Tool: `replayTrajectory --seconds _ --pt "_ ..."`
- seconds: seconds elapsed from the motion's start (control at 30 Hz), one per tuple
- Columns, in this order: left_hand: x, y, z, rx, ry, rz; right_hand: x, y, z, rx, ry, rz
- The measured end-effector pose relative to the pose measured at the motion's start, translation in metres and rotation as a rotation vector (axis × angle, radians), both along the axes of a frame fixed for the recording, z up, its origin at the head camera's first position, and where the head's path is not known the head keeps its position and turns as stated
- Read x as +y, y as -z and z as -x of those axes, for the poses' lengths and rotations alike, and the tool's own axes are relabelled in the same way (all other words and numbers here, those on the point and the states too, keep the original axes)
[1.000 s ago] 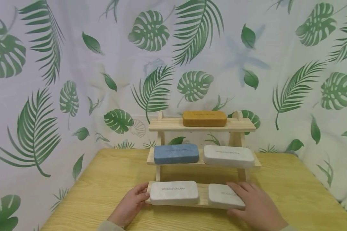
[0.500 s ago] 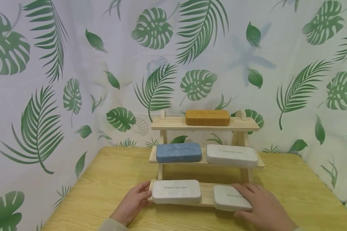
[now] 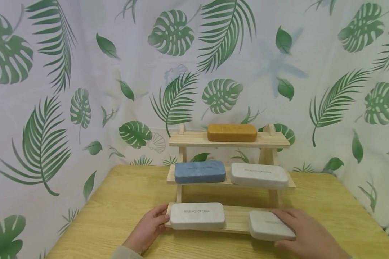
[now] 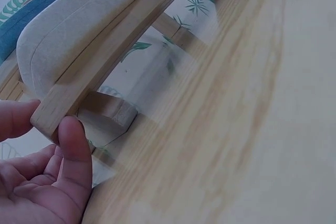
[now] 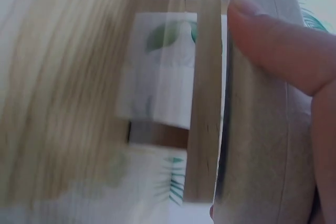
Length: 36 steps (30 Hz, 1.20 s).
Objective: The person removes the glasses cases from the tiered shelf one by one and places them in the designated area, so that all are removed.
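My right hand (image 3: 306,232) grips a white glasses case (image 3: 267,225) at the right end of the bottom shelf of a three-step wooden rack (image 3: 236,217). The case sits slightly askew and reaches past the shelf's front edge. In the right wrist view, the thumb (image 5: 273,40) lies along the case's side, and a thin gap shows between case and shelf board (image 5: 205,103). My left hand (image 3: 149,228) pinches the left end of that bottom board (image 4: 63,100), thumb and finger on either side. Beside it lies another white glasses case (image 3: 197,216) with printed lettering.
On the middle shelf are a blue glasses case (image 3: 200,172) at left and a white glasses case (image 3: 259,175) at right. An orange glasses case (image 3: 232,133) lies on the top shelf. The rack stands on a wooden table (image 3: 116,194) before a leaf-patterned cloth (image 3: 129,64).
My right hand has slid the white glasses case rightward along the bottom shelf and slightly toward me, widening the gap to its neighbour. The left hand keeps its hold on the board.
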<state>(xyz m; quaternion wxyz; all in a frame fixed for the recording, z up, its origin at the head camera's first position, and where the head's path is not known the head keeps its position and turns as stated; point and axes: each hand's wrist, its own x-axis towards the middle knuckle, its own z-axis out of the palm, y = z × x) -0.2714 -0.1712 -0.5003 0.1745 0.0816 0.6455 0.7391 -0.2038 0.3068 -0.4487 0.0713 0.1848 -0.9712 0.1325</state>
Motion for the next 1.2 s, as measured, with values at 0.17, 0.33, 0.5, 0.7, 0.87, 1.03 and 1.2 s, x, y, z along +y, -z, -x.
replayTrajectory --seconds 0.17,0.33,0.5,0.7,0.87,1.03,1.2 --pt "0.001 0.001 0.003 0.018 0.014 -0.024 0.016 -0.007 0.0 0.002 0.026 -0.016" --pt "0.0 0.002 0.004 0.019 0.017 -0.034 0.032 -0.011 0.001 -0.009 0.061 -0.048" --pt "0.001 0.003 0.003 0.02 0.022 -0.039 0.056 -0.013 0.003 -0.01 0.096 -0.087" --pt "0.002 0.003 0.003 0.021 0.021 -0.041 0.086 -0.023 0.005 -0.046 0.129 -0.118" --pt "0.001 0.004 0.003 0.026 0.024 -0.038 0.105 -0.028 0.007 -0.028 0.149 -0.138" --pt "-0.001 0.005 0.002 0.028 0.024 -0.037 0.117 -0.025 0.014 -0.01 0.162 -0.151" --pt "-0.002 0.005 0.002 0.018 0.017 -0.035 0.126 -0.018 0.026 0.019 0.173 -0.169"
